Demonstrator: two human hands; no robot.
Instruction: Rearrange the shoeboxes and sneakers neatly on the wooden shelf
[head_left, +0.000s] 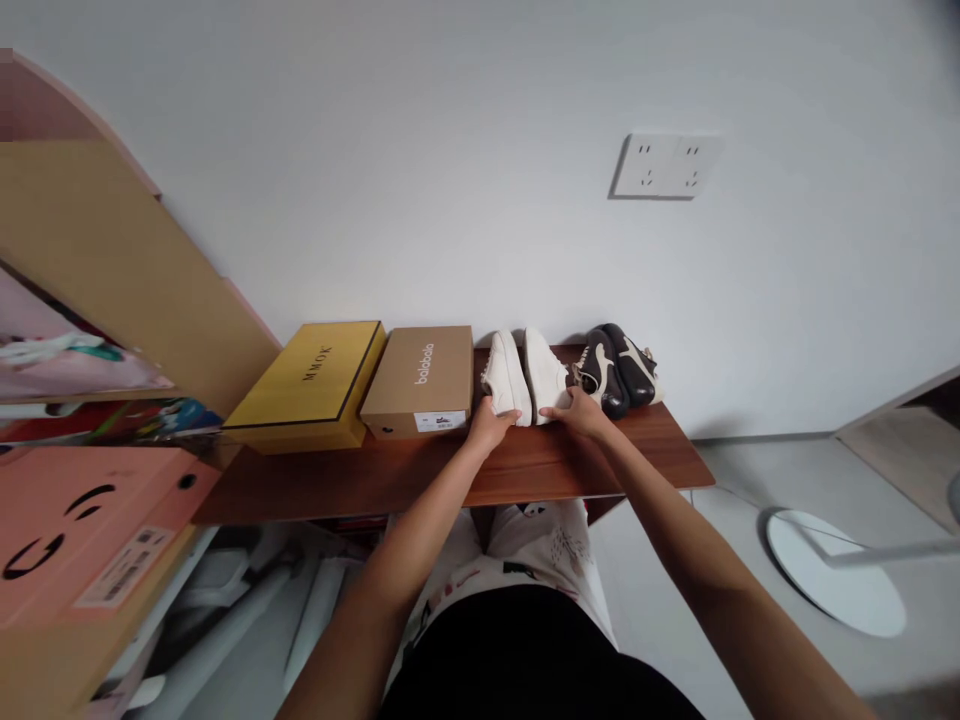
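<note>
Two white sneakers stand side by side on a dark wooden shelf top [420, 470], toes toward the wall. My left hand [491, 422] is closed on the heel of the left white sneaker [505, 374]. My right hand [577, 410] grips the heel of the right white sneaker [544, 370]. A pair of dark brown shoes with cream trim [619, 368] sits just right of them. To the left stand a brown cardboard shoe box [421, 382] and a yellow shoe box [313, 385].
A white wall with a double socket [666, 165] rises behind the shelf. A pink box [82, 540] and wooden shelving [112, 260] stand at the left. A white round base of a stand [836, 570] rests on the floor at the right.
</note>
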